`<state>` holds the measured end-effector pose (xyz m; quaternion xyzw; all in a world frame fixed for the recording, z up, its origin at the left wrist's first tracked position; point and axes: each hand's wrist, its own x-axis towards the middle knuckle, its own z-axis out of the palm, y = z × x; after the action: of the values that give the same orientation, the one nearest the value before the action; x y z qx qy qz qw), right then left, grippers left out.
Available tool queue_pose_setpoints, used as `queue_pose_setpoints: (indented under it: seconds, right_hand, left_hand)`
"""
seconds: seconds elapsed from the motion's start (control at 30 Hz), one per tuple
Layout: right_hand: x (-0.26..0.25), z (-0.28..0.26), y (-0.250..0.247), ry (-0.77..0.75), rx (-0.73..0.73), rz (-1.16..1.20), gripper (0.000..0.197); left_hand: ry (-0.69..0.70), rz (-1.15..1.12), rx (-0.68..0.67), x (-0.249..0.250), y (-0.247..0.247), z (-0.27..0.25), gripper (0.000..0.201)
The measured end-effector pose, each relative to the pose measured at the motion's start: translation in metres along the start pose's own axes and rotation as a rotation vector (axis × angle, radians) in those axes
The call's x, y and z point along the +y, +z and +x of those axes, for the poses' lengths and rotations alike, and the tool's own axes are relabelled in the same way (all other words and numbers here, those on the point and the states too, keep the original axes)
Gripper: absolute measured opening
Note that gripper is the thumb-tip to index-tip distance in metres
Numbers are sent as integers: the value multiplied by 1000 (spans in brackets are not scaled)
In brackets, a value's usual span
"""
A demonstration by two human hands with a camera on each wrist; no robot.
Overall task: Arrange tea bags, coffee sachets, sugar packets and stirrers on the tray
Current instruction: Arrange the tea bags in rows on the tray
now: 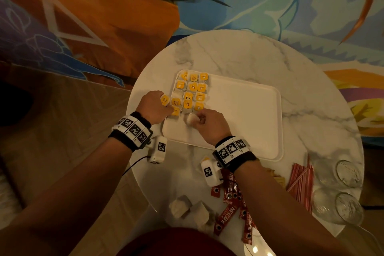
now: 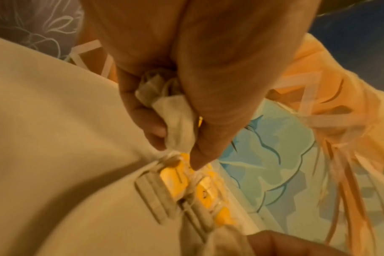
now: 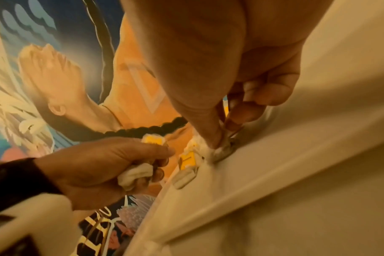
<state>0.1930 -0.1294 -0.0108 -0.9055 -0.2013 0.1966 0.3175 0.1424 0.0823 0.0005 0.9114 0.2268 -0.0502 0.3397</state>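
A white tray [image 1: 245, 110] lies on the round marble table [image 1: 239, 54]. Several tea bags with yellow tags [image 1: 192, 89] sit in rows in the tray's far left corner. My left hand [image 1: 154, 106] grips crumpled tea bags [image 2: 175, 112] at the tray's left edge, a yellow tag [image 1: 164, 99] sticking out above its fingers. My right hand [image 1: 204, 120] pinches one tea bag [image 1: 192, 119] and holds it down on the tray just in front of the rows; its fingertips [image 3: 215, 143] press the bag [image 3: 223, 152].
Near the table's front edge lie loose tea bags [image 1: 188, 210], red coffee sachets [image 1: 232, 203], red stirrers [image 1: 301, 181], yellow packets [image 1: 279, 180] and two glass jars [image 1: 349, 172]. The tray's right part [image 1: 249, 100] is bare. A patterned cloth [image 1: 83, 16] lies beyond the table.
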Motion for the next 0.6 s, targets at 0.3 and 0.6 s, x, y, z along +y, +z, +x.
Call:
queue_pose_setpoints:
  seconds: [0.3,0.6]
  right_hand:
    - [-20,-6,-16,29,-12,425,37]
    - [-22,-15,-30,-39,-198,621,34]
  left_hand:
    - [294,-300,-210,20,6,-30,26]
    - [121,-619,-106,28,8,-40,21]
